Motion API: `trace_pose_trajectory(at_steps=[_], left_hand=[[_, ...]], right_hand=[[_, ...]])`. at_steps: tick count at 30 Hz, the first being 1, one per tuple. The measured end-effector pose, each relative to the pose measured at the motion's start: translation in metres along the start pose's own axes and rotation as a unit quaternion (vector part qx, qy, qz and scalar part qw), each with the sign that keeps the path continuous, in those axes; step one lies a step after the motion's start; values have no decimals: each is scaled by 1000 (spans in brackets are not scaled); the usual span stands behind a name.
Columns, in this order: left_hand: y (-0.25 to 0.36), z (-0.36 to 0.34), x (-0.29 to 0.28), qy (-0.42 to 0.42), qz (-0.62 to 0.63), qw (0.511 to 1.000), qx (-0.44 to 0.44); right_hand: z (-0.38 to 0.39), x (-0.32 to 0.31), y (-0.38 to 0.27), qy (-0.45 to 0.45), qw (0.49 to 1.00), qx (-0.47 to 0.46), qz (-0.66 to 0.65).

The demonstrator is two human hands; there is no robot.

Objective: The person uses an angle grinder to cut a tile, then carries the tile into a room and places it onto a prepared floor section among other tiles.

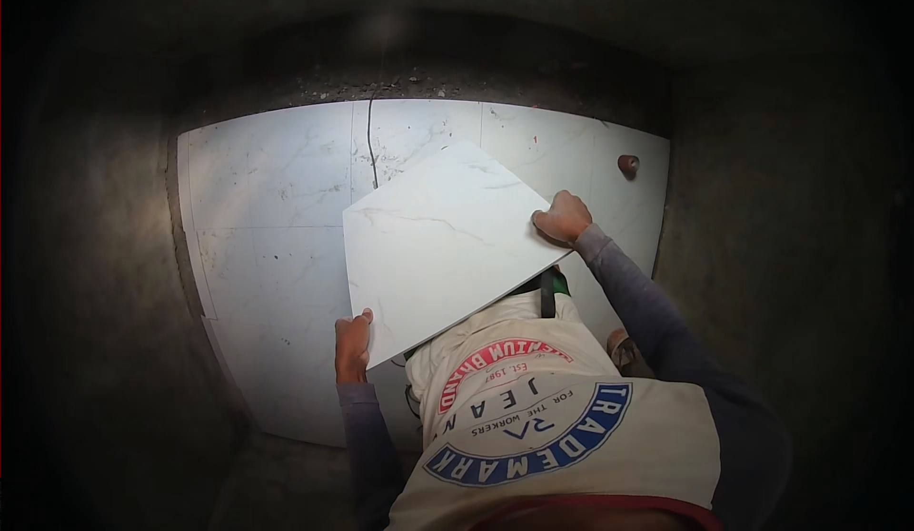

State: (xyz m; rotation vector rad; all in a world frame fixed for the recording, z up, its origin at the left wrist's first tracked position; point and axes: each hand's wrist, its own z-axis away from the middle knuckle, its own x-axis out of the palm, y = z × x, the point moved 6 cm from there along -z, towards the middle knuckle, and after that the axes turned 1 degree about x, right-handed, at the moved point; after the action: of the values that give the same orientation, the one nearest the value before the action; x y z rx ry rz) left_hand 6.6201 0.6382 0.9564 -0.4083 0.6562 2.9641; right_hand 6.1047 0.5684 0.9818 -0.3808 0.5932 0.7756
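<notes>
"Hands doing what?"

"Both are clamping a white veined tile (433,245): the left hand (352,347) is gripping near its lower-left corner, the right hand (565,218) its right end."

"Where is it?"

"Spanning between them, it is covering part of the tiled floor (262,184); a small reddish object (628,165) is sitting far right."

Dim room on my feed, light pooled mid-view, source out of my sight. Held tile (438,255) and floor (257,188) bright, pale; tile's grey veining reads crisp to me. Small dark shadow just below right hand (564,219). Side walls (105,245) murky, soft, detail lost. Faint hazy glow at top centre. Fisheye bows floor's far edge; corners sink to black.
</notes>
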Motion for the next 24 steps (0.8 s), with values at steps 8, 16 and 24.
trace_pose_trajectory(at_steps=[8, 16, 24], left_hand=[[132, -61, 42, 1, -60, 997, -46], [282, -132, 123, -40, -105, 992, -54], [388, -226, 223, -66, -184, 981, -20]], right_hand=[[-99, -68, -16, -31, 997, 55, -44], [-168, -130, -18, -26, 985, 138, -97], [-281, -167, -2, -33, 975, 174, -135]])
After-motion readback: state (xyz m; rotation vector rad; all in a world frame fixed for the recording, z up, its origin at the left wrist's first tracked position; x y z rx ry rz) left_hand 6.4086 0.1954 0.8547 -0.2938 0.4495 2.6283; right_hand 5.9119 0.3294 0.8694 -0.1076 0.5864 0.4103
